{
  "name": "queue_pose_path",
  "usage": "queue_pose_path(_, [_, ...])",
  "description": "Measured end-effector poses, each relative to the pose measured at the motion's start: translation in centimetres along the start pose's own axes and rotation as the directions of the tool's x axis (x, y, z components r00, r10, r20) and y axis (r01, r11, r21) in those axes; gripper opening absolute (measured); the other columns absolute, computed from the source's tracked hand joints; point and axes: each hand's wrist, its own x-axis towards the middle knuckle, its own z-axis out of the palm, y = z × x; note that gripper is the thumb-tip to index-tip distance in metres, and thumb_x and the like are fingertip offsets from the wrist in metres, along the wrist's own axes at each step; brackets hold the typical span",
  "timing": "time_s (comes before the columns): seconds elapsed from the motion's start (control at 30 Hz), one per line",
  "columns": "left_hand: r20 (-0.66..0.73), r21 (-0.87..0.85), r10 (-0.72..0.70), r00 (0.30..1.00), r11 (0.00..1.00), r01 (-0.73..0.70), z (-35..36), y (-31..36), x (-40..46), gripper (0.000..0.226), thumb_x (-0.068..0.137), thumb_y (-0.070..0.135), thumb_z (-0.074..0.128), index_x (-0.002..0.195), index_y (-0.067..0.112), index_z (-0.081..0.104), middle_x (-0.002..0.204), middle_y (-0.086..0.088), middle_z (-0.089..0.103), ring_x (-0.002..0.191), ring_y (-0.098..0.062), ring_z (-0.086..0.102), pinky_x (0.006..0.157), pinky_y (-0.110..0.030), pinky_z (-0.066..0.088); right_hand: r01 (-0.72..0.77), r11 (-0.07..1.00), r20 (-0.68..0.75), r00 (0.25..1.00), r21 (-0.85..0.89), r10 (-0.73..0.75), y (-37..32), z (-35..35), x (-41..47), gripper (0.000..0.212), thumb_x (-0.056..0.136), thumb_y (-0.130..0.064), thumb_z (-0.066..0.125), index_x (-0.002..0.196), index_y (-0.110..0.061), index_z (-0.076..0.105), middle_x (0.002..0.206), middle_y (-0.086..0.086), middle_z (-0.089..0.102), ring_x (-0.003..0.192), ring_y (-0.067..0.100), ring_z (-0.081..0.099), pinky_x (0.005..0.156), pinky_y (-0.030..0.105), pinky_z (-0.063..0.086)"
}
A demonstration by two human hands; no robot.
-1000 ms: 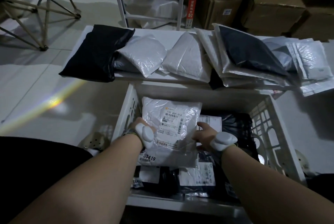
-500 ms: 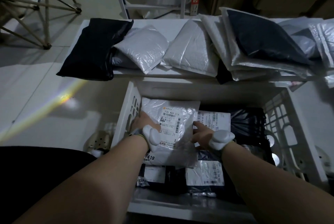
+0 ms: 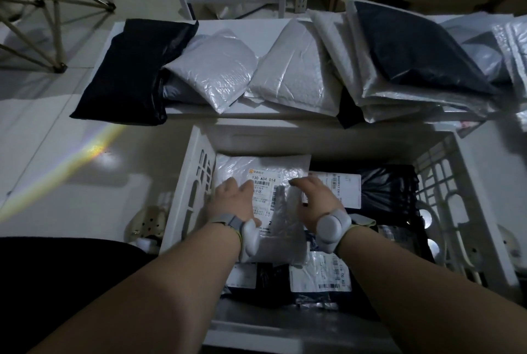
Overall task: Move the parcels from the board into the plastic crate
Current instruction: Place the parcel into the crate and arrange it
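A white parcel (image 3: 265, 182) lies in the crate (image 3: 188, 188), against its left wall; the left hand (image 3: 232, 201) and right hand (image 3: 315, 201) press flat on it, fingers spread.

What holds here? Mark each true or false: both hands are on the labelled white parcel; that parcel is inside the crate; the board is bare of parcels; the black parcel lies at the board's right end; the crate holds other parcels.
1. Both hands on the labelled white parcel: true; left hand, right hand.
2. That parcel is inside the crate: true.
3. The board is bare of parcels: false; several lie on it.
4. The black parcel lies at the board's right end: false; it lies at the left end.
5. The crate holds other parcels: true.
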Motion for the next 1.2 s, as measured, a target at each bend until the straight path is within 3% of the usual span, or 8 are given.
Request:
queue_pose_path(0.1, [0.078, -0.076, 0.002, 0.997, 0.997, 0.004, 0.4, -0.2, 0.5, 0.101, 0.072, 0.046, 0.075, 0.147, 0.028, 0.009, 0.149, -0.013, 0.012, 0.139, -0.037, 0.018, 0.11, -0.046, 0.029, 0.035, 0.997, 0.125, 0.992, -0.063, -0.027, -0.5, 0.3, 0.0, 0.054, 0.089, -0.016, 0.052, 0.141, -0.025, 0.041, 0.153, -0.001, 0.031, 0.139, 0.022, 0.034, 0.112, 0.033, 0.032])
queue_pose_path(0.3, [0.076, -0.078, 0.0, 0.997, 0.997, 0.006, 1.4, -0.3, 1.6, 0.103, 0.07, 0.042, 0.077, 0.146, 0.028, 0.008, 0.15, -0.013, 0.009, 0.139, -0.038, 0.02, 0.11, -0.048, 0.03, 0.038, 0.992, 0.273, 0.962, -0.12, -0.004, -1.0, -0.5, 0.3, 0.058, 0.089, -0.017, 0.057, 0.143, -0.024, 0.038, 0.157, -0.003, 0.022, 0.142, 0.021, 0.029, 0.113, 0.032, 0.029])
queue_pose_path(0.53, [0.1, -0.093, -0.004, 0.995, 0.996, 0.014, 1.4, -0.2, 2.2, 0.099, 0.074, 0.038, 0.076, 0.147, 0.026, 0.009, 0.155, -0.015, 0.002, 0.143, -0.037, 0.015, 0.112, -0.047, 0.026, 0.034, 0.99, 0.302, 0.953, -0.14, 0.01, -1.4, -0.6, 0.2, 0.04, 0.092, -0.009, 0.05, 0.132, -0.01, 0.05, 0.147, 0.008, 0.035, 0.129, 0.031, 0.043, 0.106, 0.038, 0.038])
queue_pose_path(0.73, [0.192, -0.077, -0.006, 0.981, 0.997, 0.021, 1.5, -0.4, 3.5, 0.105, 0.073, 0.036, 0.077, 0.149, 0.029, 0.006, 0.157, -0.011, 0.002, 0.144, -0.036, 0.015, 0.113, -0.05, 0.027, 0.053, 0.983, 0.355, 0.935, -0.175, 0.013, -0.6, -0.2, 0.9, 0.057, 0.09, -0.012, 0.054, 0.144, -0.021, 0.037, 0.16, -0.005, 0.011, 0.14, 0.028, 0.032, 0.11, 0.039, 0.035])
queue_pose_path(0.97, [0.185, -0.048, -0.009, 0.983, 0.999, 0.018, 1.5, -0.7, 3.3, 0.111, 0.068, 0.039, 0.079, 0.149, 0.032, 0.003, 0.158, -0.009, 0.0, 0.144, -0.035, 0.014, 0.112, -0.052, 0.029, 0.033, 0.987, 0.353, 0.935, -0.16, 0.026, 0.2, -0.2, 0.8, 0.058, 0.09, -0.015, 0.055, 0.144, -0.025, 0.037, 0.16, -0.006, 0.012, 0.144, 0.022, 0.024, 0.114, 0.033, 0.03])
queue_pose_path(1.1, [0.179, -0.068, -0.004, 0.984, 0.998, 0.017, 0.3, -0.7, 2.5, 0.088, 0.078, 0.041, 0.069, 0.148, 0.024, 0.018, 0.151, -0.012, 0.024, 0.133, -0.033, 0.037, 0.105, -0.046, 0.04, -0.087, 0.994, 0.242, 0.965, -0.072, 0.102, 0.3, -0.7, -0.1, 0.051, 0.089, -0.022, 0.057, 0.139, -0.025, 0.044, 0.142, 0.003, 0.047, 0.127, 0.027, 0.049, 0.103, 0.037, 0.043])
queue_pose_path(1.2, [0.151, -0.099, 0.022, 0.988, 0.995, -0.007, -1.4, -0.3, 0.9, 0.066, 0.087, 0.042, 0.059, 0.14, 0.012, 0.035, 0.139, -0.014, 0.041, 0.117, -0.029, 0.052, 0.093, -0.035, 0.048, -0.185, 0.982, 0.148, 0.971, -0.049, 0.19, 0.1, -1.7, -1.4, 0.054, 0.091, -0.023, 0.057, 0.142, -0.024, 0.04, 0.145, 0.004, 0.044, 0.125, 0.026, 0.051, 0.102, 0.035, 0.044])
